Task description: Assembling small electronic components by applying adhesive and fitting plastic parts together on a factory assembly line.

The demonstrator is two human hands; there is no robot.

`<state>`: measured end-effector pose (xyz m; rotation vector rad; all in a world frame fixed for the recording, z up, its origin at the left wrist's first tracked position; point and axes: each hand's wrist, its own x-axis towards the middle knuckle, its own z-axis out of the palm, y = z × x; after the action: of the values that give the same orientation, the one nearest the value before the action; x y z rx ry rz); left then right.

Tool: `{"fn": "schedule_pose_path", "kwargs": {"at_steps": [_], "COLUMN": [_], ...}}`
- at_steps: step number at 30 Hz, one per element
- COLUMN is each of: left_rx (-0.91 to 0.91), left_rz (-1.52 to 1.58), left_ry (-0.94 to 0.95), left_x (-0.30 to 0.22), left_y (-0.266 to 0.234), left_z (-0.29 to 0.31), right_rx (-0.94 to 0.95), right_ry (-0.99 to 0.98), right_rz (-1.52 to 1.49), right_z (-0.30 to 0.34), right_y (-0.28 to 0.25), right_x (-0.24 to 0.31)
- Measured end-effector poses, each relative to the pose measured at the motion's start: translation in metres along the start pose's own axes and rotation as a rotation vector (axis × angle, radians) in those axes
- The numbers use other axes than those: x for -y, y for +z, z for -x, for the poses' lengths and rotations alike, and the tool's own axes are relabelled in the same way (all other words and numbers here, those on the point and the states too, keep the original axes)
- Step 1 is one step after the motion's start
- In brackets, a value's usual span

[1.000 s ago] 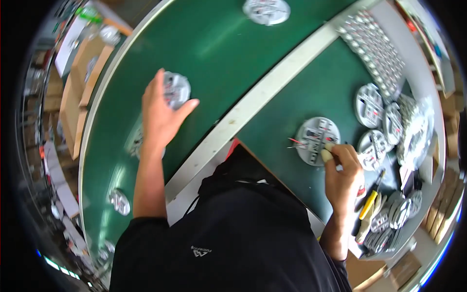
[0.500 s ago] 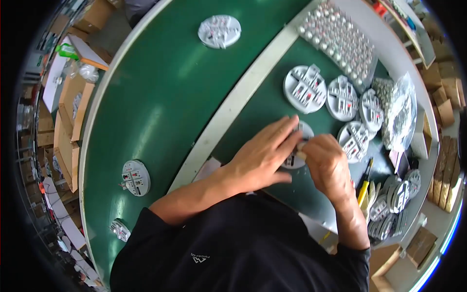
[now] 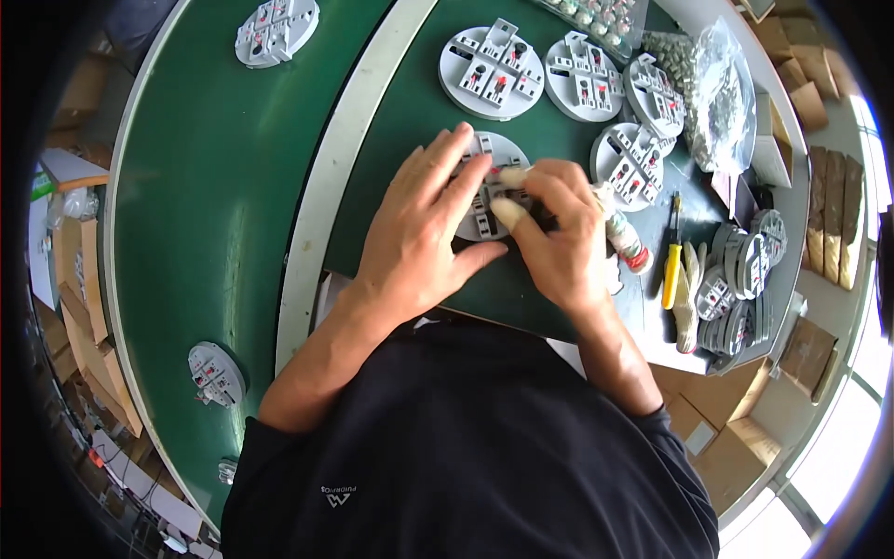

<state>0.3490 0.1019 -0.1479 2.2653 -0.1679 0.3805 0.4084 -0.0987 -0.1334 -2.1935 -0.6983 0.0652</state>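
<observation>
Round grey base (image 3: pixel 484 194) lies on the green desk (image 3: pixel 512 293) beneath both hands. Left hand (image 3: pixel 410 228), fingers extended and thumb spread, covers its left side; right hand (image 3: pixel 563 233) curls over its right, pale-tipped thumb and forefinger close; any grip is indiscernible.

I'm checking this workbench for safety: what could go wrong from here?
The left hand lies partly over the round disc, close to the right hand, so their fingers might clash. The loose yellow-handled screwdriver could get knocked. The piled discs near the table's edge might slide.
</observation>
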Motion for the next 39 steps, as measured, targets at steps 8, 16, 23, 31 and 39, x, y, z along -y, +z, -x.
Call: {"fn": "schedule_pose_path", "kwargs": {"at_steps": [8, 16, 23, 31, 39], "left_rx": [-0.044, 0.161, 0.048, 0.297, -0.019], "left_rz": [-0.236, -0.244, -0.28, -0.1, -0.281], "left_ry": [0.057, 0.371, 0.202, 0.531, 0.201], "left_x": [-0.024, -0.008, -0.023, 0.006, -0.029], "left_y": [0.006, -0.018, -0.009, -0.026, -0.009], "left_z": [-0.007, -0.042, -0.032, -0.066, -0.029], "right_rx": [0.046, 0.024, 0.049, 0.108, 0.093], "right_ry": [-0.206, -0.173, -0.146, -0.102, -0.112], "right_rz": [0.175, 0.105, 0.122, 0.094, 0.122], "right_z": [-0.001, 0.003, 0.002, 0.002, 0.0], "right_y": [0.004, 0.01, 0.006, 0.002, 0.007], "right_x": [-0.004, -0.003, -0.004, 0.002, -0.002]}}
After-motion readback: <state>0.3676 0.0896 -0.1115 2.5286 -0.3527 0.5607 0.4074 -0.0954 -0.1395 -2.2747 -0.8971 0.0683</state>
